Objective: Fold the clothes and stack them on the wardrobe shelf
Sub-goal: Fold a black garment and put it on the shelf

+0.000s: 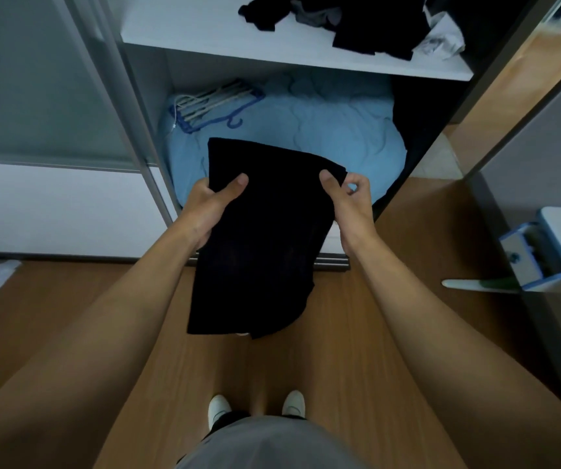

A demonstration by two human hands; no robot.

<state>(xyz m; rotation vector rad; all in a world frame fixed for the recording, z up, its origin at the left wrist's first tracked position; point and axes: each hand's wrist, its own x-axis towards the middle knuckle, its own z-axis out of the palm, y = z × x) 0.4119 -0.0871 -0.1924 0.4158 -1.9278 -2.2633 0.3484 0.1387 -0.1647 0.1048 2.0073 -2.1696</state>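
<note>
"Black fabric, is it? Where have you got it?"

"It's a black garment (pixel 259 231), already doubled into a long panel. I'm holding it in the air in front of the wardrobe. Its far end is over the blue quilt (pixel 323 130) in the bottom compartment and its near end hangs toward the wooden floor (pixel 391 299)."

"And your hands?"

"My left hand (pixel 204 204) grips the left edge, thumb on top and fingers underneath. My right hand (pixel 347 201) pinches the far right corner between thumb and fingertip."

"What next?"

"One more fold, I think, end to end. The near edge looks uneven, with a flap poking out on the right, so I'd square it first. I'd keep both edges taut and bring the far corners down to meet the near ones."

"Then it goes up?"

"Yes, onto the white wardrobe shelf (pixel 204 38) above. The left of it is bare. A loose pile of clothes (pixel 357 25) sits far right, so I'd lay this one flat, well apart from that pile."
</note>
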